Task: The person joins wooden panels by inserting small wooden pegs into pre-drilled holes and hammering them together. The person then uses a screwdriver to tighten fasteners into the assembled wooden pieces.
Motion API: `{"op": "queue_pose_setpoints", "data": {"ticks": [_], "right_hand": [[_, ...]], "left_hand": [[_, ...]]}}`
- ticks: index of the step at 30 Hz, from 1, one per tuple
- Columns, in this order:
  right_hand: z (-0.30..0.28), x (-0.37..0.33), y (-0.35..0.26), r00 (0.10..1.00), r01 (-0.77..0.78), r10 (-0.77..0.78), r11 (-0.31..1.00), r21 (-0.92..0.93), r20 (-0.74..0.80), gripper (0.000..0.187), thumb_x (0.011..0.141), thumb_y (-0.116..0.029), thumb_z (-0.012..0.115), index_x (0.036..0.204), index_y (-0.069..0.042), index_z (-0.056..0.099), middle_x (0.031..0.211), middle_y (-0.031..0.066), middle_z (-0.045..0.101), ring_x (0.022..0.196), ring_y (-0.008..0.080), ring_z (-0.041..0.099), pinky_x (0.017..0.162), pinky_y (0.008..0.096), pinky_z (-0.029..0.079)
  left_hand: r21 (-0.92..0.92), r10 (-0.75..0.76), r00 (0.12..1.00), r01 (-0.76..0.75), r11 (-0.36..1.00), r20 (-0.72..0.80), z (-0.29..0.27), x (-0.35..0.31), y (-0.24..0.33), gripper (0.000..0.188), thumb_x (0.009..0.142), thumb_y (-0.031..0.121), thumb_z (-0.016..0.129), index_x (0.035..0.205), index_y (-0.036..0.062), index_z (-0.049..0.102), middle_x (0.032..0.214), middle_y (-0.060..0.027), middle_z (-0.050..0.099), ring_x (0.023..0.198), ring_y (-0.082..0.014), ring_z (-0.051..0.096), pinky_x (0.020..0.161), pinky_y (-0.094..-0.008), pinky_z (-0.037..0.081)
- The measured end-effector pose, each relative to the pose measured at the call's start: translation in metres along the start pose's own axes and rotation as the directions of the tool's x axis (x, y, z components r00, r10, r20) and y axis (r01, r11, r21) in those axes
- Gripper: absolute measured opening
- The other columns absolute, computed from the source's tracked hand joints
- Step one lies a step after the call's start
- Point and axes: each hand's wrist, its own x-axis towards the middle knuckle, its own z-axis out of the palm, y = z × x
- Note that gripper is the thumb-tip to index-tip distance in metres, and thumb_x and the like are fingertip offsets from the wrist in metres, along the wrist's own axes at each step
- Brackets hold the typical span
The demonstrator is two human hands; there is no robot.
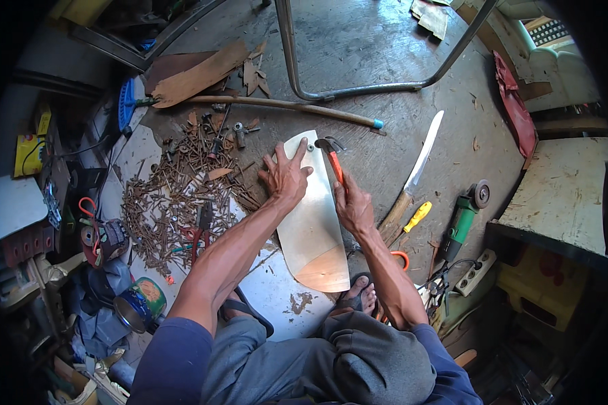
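Observation:
A long pale panel [309,223] with a rounded far end lies between my feet and reaches away from me; its near corner is bare brown. My left hand [285,177] rests on the panel's left edge, fingers spread and flat, the index finger stretched toward the far end. In my right hand [355,208] is a claw hammer [335,165] with an orange handle, gripped over the panel's right edge. The hammer's head is beside a small dark round metal piece [311,148] on the panel. Whether head and piece touch, I cannot tell.
Rusty nails and screws [175,202] are heaped at left. A long wooden pole [277,104] crosses beyond the panel, near a chair's metal frame [371,90]. At right lie a long knife [425,148], a yellow-handled screwdriver [419,216] and a green angle grinder [461,226].

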Motion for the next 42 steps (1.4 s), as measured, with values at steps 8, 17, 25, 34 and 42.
{"op": "queue_pose_setpoints", "data": {"ticks": [8,17,25,34,42], "right_hand": [[0.021,-0.002,0.025,0.994,0.102,-0.088,0.959,-0.266,0.064,0.038,0.102,-0.023,0.054,0.138,-0.011,0.050,0.089,0.0250,0.069,0.081,0.0455,0.069,0.066,0.0556,0.055],[0.006,0.003,0.009,0.996,0.093,-0.094,0.994,-0.057,-0.010,0.035,0.102,-0.023,0.056,0.134,-0.009,0.053,0.095,0.0278,0.070,0.082,0.0473,0.069,0.068,0.0535,0.056],[0.000,0.002,-0.005,0.997,-0.073,0.073,0.997,0.008,0.010,0.036,0.101,-0.018,0.058,0.135,-0.007,0.054,0.084,0.0279,0.068,0.079,0.0474,0.069,0.065,0.0526,0.054],[0.006,-0.006,0.006,0.998,-0.040,0.040,0.999,-0.007,0.050,0.033,0.101,-0.017,0.058,0.132,-0.007,0.054,0.087,0.0274,0.068,0.080,0.0472,0.069,0.066,0.0530,0.054],[0.013,-0.002,-0.003,0.985,0.167,-0.173,0.975,-0.145,-0.030,0.034,0.102,-0.020,0.056,0.134,-0.010,0.052,0.092,0.0253,0.069,0.079,0.0461,0.069,0.066,0.0550,0.055]], "left_hand": [[-0.018,-0.048,0.999,0.048,0.999,0.000,0.001,0.005,0.002,0.083,0.084,0.036,0.078,0.157,0.0350,0.039,0.149,-0.0160,0.034,0.132,-0.0470,0.035,0.096,-0.0713,0.035],[-0.038,-0.040,0.999,0.041,0.998,0.005,-0.002,0.006,0.001,0.079,0.084,0.035,0.077,0.155,0.0368,0.043,0.150,-0.0158,0.033,0.133,-0.0469,0.034,0.099,-0.0721,0.033],[-0.005,-0.001,1.000,0.002,1.000,0.024,0.004,0.002,-0.003,0.062,0.086,0.036,0.072,0.146,0.0420,0.055,0.152,-0.0164,0.033,0.132,-0.0465,0.034,0.100,-0.0693,0.033],[0.010,-0.002,0.998,0.002,1.000,-0.061,0.009,-0.001,-0.003,0.075,0.086,0.035,0.077,0.152,0.0413,0.044,0.150,-0.0119,0.035,0.130,-0.0421,0.036,0.093,-0.0660,0.036],[0.003,-0.039,0.998,0.039,0.999,-0.051,0.007,0.004,-0.001,0.081,0.084,0.035,0.079,0.155,0.0274,0.041,0.147,-0.0117,0.037,0.129,-0.0423,0.038,0.096,-0.0680,0.037]]}}
